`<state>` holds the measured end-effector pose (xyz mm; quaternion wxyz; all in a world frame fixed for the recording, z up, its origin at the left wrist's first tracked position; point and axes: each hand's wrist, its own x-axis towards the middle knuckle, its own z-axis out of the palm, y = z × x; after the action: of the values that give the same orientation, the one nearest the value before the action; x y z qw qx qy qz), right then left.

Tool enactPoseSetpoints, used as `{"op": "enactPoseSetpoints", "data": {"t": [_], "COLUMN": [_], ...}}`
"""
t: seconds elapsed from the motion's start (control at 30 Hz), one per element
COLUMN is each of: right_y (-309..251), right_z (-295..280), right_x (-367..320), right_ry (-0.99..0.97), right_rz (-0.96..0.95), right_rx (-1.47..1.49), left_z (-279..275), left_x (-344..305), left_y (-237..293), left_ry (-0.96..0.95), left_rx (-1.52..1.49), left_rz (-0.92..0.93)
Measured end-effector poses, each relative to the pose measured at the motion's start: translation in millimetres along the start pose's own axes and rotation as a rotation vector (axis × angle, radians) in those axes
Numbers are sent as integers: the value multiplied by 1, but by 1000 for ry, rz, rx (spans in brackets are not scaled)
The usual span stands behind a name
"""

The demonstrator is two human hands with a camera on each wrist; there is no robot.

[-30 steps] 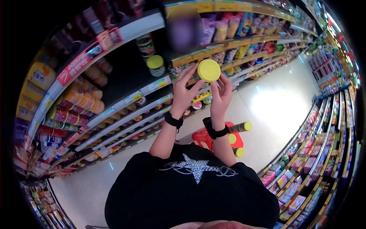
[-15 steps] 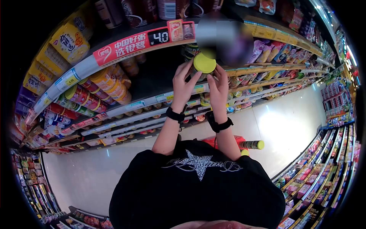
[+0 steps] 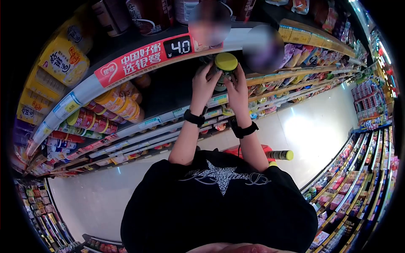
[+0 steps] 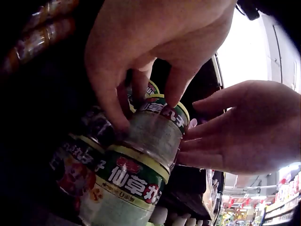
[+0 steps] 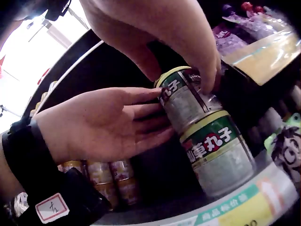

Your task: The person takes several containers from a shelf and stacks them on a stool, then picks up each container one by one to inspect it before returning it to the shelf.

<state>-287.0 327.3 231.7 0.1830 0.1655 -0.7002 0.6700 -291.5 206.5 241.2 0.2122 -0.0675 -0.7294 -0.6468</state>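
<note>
Widest way in: the dark shelf bay between the jars and the stacked cans, on the left hand's outer side
Overhead: upper shelf edge and red sign cap that bay
Front: lower shelf edge forms a sill just beside the lower jar
Under the upper jar: the lower jar blocks passage
Beside and behind: more jars crowd the stack; depth past them cannot be told
Jar sides: left hand and right hand take up both
Right: snack shelf crowds the right hand's outer side
Low right: a basket jar juts near the right forearm
</note>
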Motion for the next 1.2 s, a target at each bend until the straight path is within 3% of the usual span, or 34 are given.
{"op": "enactPoseSetpoints", "data": {"t": [0.23,0.4,0.47,0.6,0.73,0.8,1.0,1.2], "right_y": [-10,-27,-29,-39,-34,-37,-20,5], "right_z": [-3,-16,-26,-56,-103,-129,-214,-281], "right_x": [-3,-15,-21,-32,-50,-62,-112,-183], "right_ry": [9,19,31,104,207,273,487,661], "right_rz": [54,133,145,170,192,199,298,478], "right_rx": [50,109,91,53,83,38,-59,-189], "left_z": [2,16,23,52,94,121,189,257], "left_x": [-4,-18,-25,-37,-56,-68,-108,-163], "left_y": [-3,22,35,54,57,47,44,-1], "left_ry": [0,191,168,61,-159,-262,-521,-811], "left_rx": [-101,-57,18,-137,-283,-430,-396,-272], "left_rz": [-17,71,125,170,71,-74,-196,-263]}}
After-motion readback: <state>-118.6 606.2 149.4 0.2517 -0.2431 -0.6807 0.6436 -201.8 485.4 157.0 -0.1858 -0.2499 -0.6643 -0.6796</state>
